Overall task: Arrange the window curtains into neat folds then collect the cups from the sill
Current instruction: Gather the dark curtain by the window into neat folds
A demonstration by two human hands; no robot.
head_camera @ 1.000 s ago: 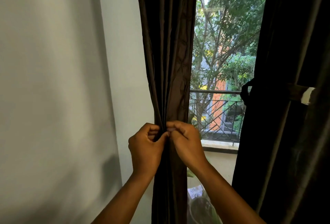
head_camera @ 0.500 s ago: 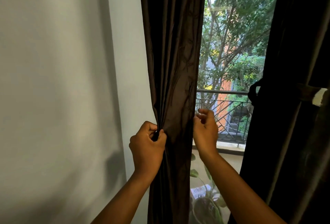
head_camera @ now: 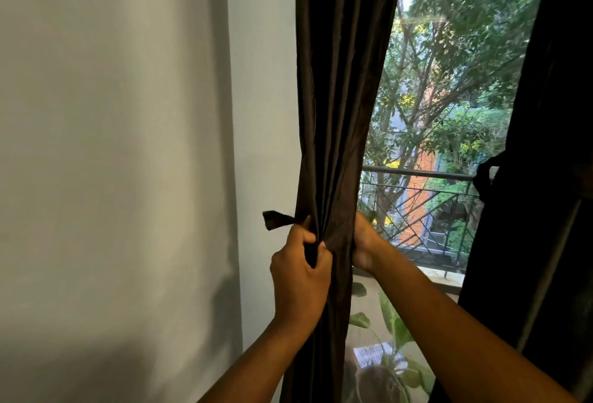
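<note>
Left hand: fist closed on the left edge of the left curtain, with a dark tie strip sticking out to the left above the knuckles.
Right hand: wrapped around the right edge of the same curtain, fingers hidden behind the cloth, so it appears to grip the bundle from the far side.
Change: half a second ago the right hand hung open beside the cloth; now it has closed in on the drape, and the 2 hands squeeze the pleats into 1 narrow column.
Meaning: the folds look gathered and ready for tying; the strip probably goes around next.
Right curtain: already bunched, with a band at the waist.
Cups: none visible; only a potted plant shows low by the window.
Progress: first stage, cup collection not begun.
</note>
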